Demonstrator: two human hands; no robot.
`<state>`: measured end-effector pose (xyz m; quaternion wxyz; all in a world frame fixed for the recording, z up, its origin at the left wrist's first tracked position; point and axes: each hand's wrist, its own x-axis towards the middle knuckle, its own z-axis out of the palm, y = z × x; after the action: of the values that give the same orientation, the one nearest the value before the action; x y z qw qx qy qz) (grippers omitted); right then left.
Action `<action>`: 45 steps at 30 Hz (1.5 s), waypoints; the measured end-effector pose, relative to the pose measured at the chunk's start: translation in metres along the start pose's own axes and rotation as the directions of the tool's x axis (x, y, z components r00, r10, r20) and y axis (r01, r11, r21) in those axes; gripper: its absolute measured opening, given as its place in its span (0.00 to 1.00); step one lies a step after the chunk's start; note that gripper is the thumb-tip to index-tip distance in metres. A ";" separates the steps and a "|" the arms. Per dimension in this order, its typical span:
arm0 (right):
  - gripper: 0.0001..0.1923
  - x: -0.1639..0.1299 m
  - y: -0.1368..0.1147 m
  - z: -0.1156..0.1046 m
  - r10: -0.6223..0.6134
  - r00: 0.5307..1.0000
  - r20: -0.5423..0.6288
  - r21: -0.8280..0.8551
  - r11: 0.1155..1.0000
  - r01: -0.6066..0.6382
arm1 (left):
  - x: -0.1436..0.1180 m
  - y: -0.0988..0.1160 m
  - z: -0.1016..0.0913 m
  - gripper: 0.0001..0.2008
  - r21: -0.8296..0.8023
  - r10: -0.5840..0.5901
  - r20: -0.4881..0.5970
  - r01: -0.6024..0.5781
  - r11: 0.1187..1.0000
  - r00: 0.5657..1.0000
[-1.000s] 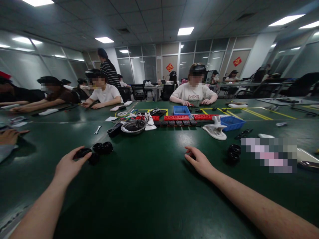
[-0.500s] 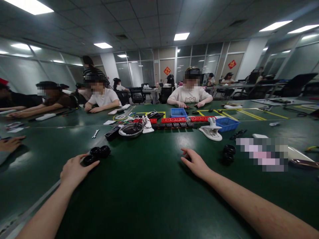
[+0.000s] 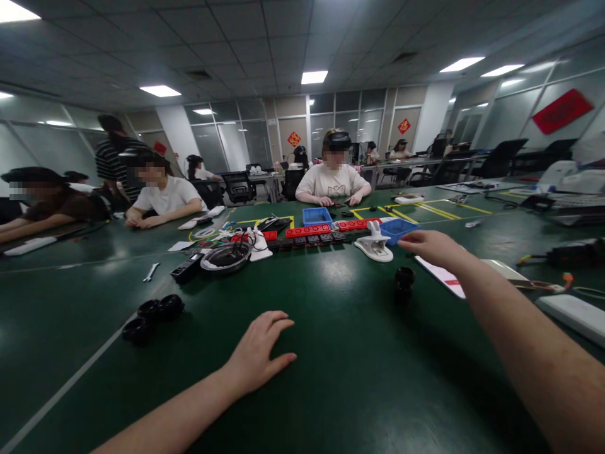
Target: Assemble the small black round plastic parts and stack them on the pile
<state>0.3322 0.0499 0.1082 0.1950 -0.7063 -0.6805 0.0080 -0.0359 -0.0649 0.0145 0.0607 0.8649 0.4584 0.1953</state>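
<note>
My left hand [image 3: 259,354] lies flat on the green table [image 3: 331,353], fingers spread, holding nothing. Three black round parts [image 3: 152,314] sit to its left, apart from it. My right hand [image 3: 428,246] is raised over the table, reaching forward toward a blue bin [image 3: 399,230] and a white clip stand [image 3: 374,247]; its fingers are loosely apart and empty. A stack of black round parts [image 3: 404,280] stands just below and left of that hand.
A metal bowl [image 3: 225,257], red and black blocks [image 3: 312,234], a second blue bin [image 3: 317,216], a wrench [image 3: 151,272] and a white sheet [image 3: 449,277] lie ahead. Several people sit along the far and left sides. White devices and cables lie at right.
My left hand has left the black round parts and moved right to the table's middle. My right hand lifted and reached forward right toward the blue bin. The view turned right.
</note>
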 end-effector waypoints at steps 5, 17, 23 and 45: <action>0.19 0.004 0.042 0.030 0.032 0.966 0.258 -0.101 0.995 -0.006 | 0.050 0.032 0.028 0.20 -0.159 0.067 -0.059 -0.075 0.984 0.996; 0.15 0.031 0.000 0.071 -0.081 0.970 0.228 -0.068 0.993 0.099 | 0.061 0.031 0.032 0.19 -0.237 0.007 -0.066 -0.023 0.971 0.998; 0.14 -0.003 -0.094 0.091 -0.361 0.888 0.285 0.131 0.932 0.337 | 0.062 0.014 0.032 0.26 -0.252 -0.130 -0.134 0.093 0.963 0.982; 0.16 -0.054 -0.109 0.121 -0.770 0.541 0.337 0.624 0.613 0.484 | 0.075 -0.016 0.011 0.20 -0.476 0.044 0.120 0.018 0.880 0.992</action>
<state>0.1904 0.0294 0.0142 0.1284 -0.2962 -0.8944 0.3094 -0.0060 0.0067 0.0212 0.2988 0.8373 0.3858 0.2467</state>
